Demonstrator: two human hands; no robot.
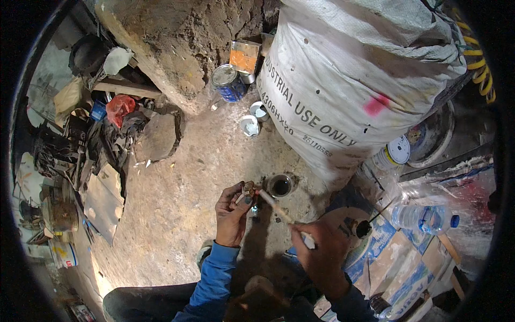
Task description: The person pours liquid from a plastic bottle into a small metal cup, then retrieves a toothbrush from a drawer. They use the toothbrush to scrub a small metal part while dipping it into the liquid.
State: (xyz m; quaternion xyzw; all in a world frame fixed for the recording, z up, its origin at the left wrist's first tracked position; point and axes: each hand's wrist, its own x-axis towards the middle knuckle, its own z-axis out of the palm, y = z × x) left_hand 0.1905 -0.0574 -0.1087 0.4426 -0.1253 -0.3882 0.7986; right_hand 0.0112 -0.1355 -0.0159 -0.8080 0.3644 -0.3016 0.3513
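Between the fingertips and thumb of my left hand (pixel 232 216) is a small brownish, lumpy piece (pixel 248 190), too small to make out fully. My right hand (pixel 323 255) is closed round the pale handle of a slim paintbrush (pixel 280 211). The brush slants up and left, its tip at the small piece; whether they touch I cannot tell. Just beyond and to the right stands a small round pot (pixel 290 186) with dark liquid inside. Dark smudges mark my left fingers.
A big white woven sack (pixel 332 80) fills the far right. Behind the pot stand a blue tin (pixel 229 84) and two small white cups (pixel 249 126). Scrap and debris (pixel 155 137) heap up at the left. A water bottle (pixel 424 219) lies on flattened cardboard (pixel 399 257) at right.
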